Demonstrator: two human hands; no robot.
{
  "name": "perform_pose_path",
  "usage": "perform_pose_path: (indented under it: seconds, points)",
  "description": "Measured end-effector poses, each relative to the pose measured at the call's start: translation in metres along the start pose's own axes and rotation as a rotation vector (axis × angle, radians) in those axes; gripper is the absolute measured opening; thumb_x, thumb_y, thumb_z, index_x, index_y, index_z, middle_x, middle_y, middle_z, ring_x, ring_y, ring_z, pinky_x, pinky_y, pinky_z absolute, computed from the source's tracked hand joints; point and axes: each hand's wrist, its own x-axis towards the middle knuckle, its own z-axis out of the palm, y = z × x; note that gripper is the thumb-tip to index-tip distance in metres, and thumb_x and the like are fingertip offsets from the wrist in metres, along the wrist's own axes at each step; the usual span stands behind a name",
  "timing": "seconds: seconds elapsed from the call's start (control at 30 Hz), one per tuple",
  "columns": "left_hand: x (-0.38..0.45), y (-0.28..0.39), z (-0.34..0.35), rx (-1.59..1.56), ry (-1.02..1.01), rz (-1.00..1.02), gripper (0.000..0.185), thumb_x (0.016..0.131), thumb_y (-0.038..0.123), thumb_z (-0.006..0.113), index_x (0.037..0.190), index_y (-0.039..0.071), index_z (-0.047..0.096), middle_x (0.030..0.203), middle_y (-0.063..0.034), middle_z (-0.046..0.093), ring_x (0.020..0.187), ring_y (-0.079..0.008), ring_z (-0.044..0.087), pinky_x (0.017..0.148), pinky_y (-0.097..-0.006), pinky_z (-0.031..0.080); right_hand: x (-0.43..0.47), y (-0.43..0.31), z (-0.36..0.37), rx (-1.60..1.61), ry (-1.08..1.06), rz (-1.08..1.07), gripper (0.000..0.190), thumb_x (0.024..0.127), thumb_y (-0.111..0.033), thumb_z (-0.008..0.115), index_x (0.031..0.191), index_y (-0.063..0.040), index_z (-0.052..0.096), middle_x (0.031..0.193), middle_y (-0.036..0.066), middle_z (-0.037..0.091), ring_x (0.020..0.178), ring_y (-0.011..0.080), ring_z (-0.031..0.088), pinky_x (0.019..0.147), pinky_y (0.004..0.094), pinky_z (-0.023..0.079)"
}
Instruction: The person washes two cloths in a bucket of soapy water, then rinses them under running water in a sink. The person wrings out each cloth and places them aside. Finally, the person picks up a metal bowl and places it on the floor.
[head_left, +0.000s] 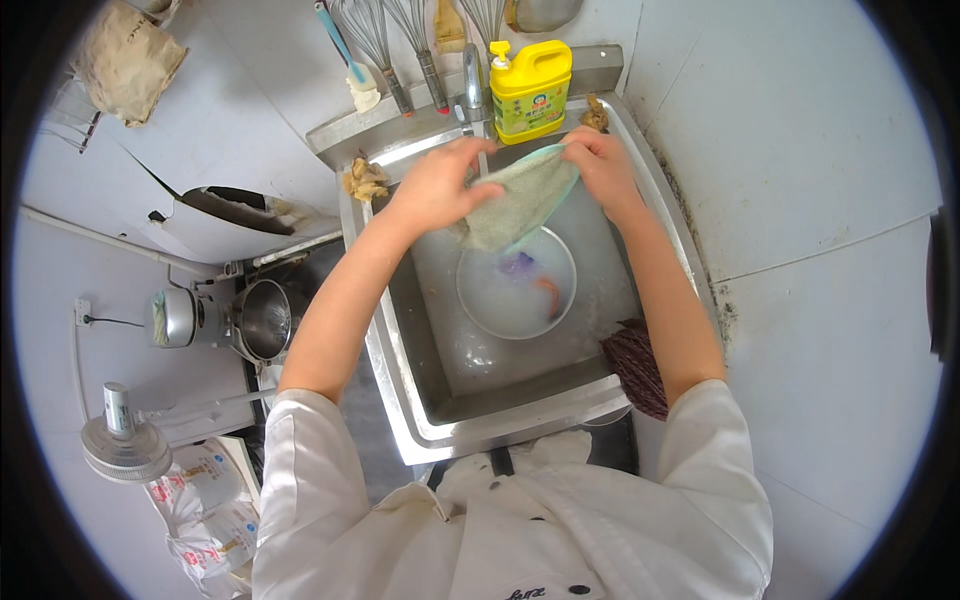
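Note:
My right hand (604, 169) pinches the upper right corner of a pale green-grey cloth (521, 199) with a turquoise edge. The cloth hangs over a steel sink (480, 360), under the faucet (473, 82). At its left side is my left hand (442, 187), thumb and fingers spread; whether it grips the cloth is unclear. Below the cloth, a round white-rimmed bowl (574, 279) of cloudy water sits in the sink. A purple thing (517, 264) and an orange-brown thing (551, 296) show in the water, both indistinct.
Behind the sink stands a yellow detergent jug (531, 94) with a pump. Whisks (427, 79) and a spatula (349, 60) hang at the wall. Crumpled brown scraps (366, 180) lie on the left rim. A dark red cloth (637, 367) drapes over the right rim. Left is a mixer bowl (266, 319).

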Motion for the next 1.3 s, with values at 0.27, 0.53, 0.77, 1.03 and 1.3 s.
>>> perform_pose_path:
  seconds: [0.27,0.53,0.77,1.03,1.3]
  points:
    - [0.005,0.012,-0.009,-0.424,0.066,-0.152,0.027,0.073,-0.005,0.064,0.07,0.008,0.04,0.076,0.0008,0.05,0.073,-0.0066,0.043,0.068,-0.0221,0.041,0.005,-0.043,0.033,0.275,-0.171,0.128,0.016,0.082,-0.011,0.064,0.093,0.001,0.064,0.081,0.002,0.064,0.073,0.0091,0.057,0.066,0.0238,0.044]
    - [0.0,0.053,-0.007,-0.325,0.095,-0.069,0.018,0.081,0.004,0.066,0.098,0.005,0.061,0.089,0.0004,0.061,0.09,-0.0095,0.055,0.082,-0.0248,0.044,0.016,-0.039,0.033,0.711,0.035,0.351,0.054,0.092,-0.047,0.051,0.113,0.003,0.053,0.095,0.012,0.065,0.091,0.0211,0.063,0.081,0.0337,0.051]
    - [0.03,-0.008,0.018,-0.368,-0.132,-0.334,0.017,0.085,0.015,0.066,0.097,0.003,0.064,0.082,-0.0007,0.064,0.069,-0.0106,0.057,0.067,-0.027,0.047,-0.019,0.053,0.088,1.493,-1.009,0.734,0.086,0.083,-0.072,0.039,0.128,0.0,0.046,0.122,0.024,0.054,0.113,0.0366,0.055,0.093,0.0476,0.045]
    - [0.06,-0.074,0.073,-0.137,-0.029,-0.381,0.03,0.077,0.024,0.071,0.097,0.002,0.067,0.086,-0.0117,0.067,0.082,-0.0198,0.061,0.077,-0.0331,0.046,-0.045,0.076,0.075,1.124,-0.793,0.947,0.065,0.091,-0.048,0.046,0.131,0.004,0.042,0.123,0.028,0.053,0.116,0.041,0.052,0.096,0.0494,0.043]
    - [0.081,-0.096,0.058,-0.296,0.117,-0.367,0.038,0.072,0.029,0.075,0.095,-0.001,0.068,0.083,-0.0168,0.068,0.081,-0.023,0.066,0.075,-0.0337,0.049,-0.071,0.081,0.069,1.16,-0.866,1.093,0.053,0.087,-0.033,0.048,0.124,0.004,0.049,0.115,0.028,0.058,0.105,0.0401,0.059,0.094,0.046,0.045]
